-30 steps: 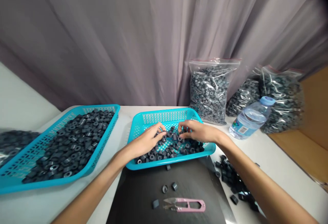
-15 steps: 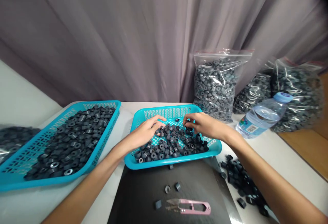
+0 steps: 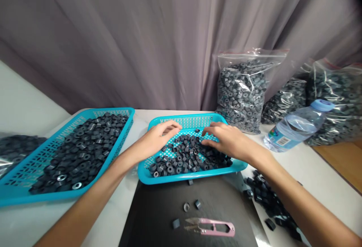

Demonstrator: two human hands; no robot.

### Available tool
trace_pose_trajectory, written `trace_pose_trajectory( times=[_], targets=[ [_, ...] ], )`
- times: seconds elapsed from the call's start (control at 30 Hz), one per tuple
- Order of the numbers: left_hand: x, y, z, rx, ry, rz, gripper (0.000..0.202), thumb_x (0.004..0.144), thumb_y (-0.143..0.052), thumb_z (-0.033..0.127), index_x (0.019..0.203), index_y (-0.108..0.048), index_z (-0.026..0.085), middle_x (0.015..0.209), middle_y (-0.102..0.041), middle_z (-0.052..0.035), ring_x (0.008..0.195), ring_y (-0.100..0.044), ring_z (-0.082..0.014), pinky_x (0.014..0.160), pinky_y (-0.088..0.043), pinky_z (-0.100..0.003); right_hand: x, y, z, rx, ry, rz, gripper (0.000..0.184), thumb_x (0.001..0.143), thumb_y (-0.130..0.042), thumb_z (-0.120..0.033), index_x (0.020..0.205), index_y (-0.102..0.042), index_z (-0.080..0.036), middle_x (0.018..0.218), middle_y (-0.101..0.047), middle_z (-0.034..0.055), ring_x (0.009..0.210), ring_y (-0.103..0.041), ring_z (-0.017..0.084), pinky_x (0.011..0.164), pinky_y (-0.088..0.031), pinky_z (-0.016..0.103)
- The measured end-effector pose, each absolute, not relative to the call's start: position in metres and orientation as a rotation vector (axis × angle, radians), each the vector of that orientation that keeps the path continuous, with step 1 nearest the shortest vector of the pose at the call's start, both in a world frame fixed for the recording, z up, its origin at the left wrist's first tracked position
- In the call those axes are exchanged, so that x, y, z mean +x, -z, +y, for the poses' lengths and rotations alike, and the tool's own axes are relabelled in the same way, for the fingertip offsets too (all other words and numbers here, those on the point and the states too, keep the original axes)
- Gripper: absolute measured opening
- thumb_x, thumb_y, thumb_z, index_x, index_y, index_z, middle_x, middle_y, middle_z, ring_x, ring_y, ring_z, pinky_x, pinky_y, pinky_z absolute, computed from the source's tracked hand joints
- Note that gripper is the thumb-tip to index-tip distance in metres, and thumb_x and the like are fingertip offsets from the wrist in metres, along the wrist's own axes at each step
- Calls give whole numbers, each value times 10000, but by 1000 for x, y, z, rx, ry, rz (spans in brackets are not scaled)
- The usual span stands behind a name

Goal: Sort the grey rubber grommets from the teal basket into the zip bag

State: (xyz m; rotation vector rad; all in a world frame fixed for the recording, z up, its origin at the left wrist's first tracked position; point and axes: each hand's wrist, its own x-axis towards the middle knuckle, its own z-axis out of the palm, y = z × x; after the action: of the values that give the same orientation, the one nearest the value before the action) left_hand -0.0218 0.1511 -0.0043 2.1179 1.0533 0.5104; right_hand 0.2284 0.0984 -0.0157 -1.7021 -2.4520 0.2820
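Note:
A small turquoise basket in front of me holds several dark grey rubber rings. My left hand lies over the basket's left half, fingers stretched out flat above the rings. On the right half rests my right hand, its spread fingers touching the rings. Neither hand grips anything that I can see. Three loose rings and a pink thread snip lie on a black mat near me.
A larger turquoise basket full of rings sits at the left. Clear bags of rings stand at the back right beside a lying water bottle. A loose pile of rings lies under my right forearm. A grey curtain hangs behind.
Both hands went from pinching rings close together to flat, spread fingers over the pile. The rings in the small basket are spread toward the middle. The view shifted slightly left.

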Motion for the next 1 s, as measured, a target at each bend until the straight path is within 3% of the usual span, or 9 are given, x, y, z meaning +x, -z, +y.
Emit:
trace_pose_trajectory(
  times=[0.13,0.23,0.3,0.5,0.63,0.73,0.83,0.93,1.0],
  targets=[
    [-24,8,142,2404,-190,1041,299,977,-521,418,1215,-650,292,1350,-629,-11,1284,-546,-247,1121,-366,-416,219,28,101,-1553,-375,-2512,262,932,-664,-319,1181,-643,-243,1192,-646,82,1165,-592,269,930,-466,356],
    [-30,10,142,2507,-80,1146,363,981,-506,442,1299,-623,309,1435,-580,-31,1349,-494,-280,1131,-357,-442,222,32,106,-1630,-342,-2439,132,974,-576,-232,1070,-665,-217,1051,-671,70,1011,-641,239,859,-471,333],
    [-35,10,145,2542,-98,1231,421,985,-485,479,1350,-591,299,1483,-543,-51,1407,-432,-295,1153,-329,-459,225,32,108,-1663,-296,-2393,168,1002,-507,-223,1045,-667,-194,1012,-662,87,990,-633,242,857,-469,340],
    [-38,13,149,2538,-110,1271,533,986,-456,515,1464,-473,280,1568,-450,-73,1452,-379,-286,1175,-306,-451,216,35,109,-1457,-173,-2499,322,1040,-439,-305,1284,-614,-192,1327,-560,139,1222,-502,279,1070,-391,431],
    [-42,9,149,2626,-31,1281,485,961,-511,475,1376,-572,231,1476,-547,-108,1393,-447,-311,1154,-322,-468,212,43,107,-1414,-167,-2610,342,1041,-439,-322,1302,-630,-211,1301,-603,125,1213,-514,286,1086,-389,479],
    [-48,-4,148,2691,-19,1351,436,907,-576,466,1235,-659,192,1347,-630,-127,1339,-486,-332,1131,-338,-479,213,43,107,-1635,-31,-2474,327,1030,-454,-335,1141,-706,-160,1137,-638,154,1124,-537,313,1007,-445,502],
    [-51,-16,144,2684,68,1399,387,820,-658,498,1065,-721,205,1291,-663,-115,1349,-462,-362,1128,-326,-503,209,36,110,-1664,16,-2386,348,1028,-447,-332,1041,-740,-145,1147,-616,174,1159,-517,321,1004,-452,493],
    [-52,-22,140,2608,246,1444,445,714,-748,532,1013,-744,203,1340,-645,-140,1406,-390,-410,1133,-305,-529,195,29,117,-1473,-98,-2500,325,1019,-456,-256,1217,-694,-159,1386,-538,172,1329,-446,310,1113,-380,487],
    [-52,-22,138,2526,322,1467,563,654,-784,556,1088,-735,201,1421,-592,-167,1437,-345,-436,1127,-308,-543,185,28,121,-1320,-218,-2634,405,1015,-448,-211,1402,-568,-201,1534,-437,131,1416,-386,276,1168,-326,470]
  ],
)
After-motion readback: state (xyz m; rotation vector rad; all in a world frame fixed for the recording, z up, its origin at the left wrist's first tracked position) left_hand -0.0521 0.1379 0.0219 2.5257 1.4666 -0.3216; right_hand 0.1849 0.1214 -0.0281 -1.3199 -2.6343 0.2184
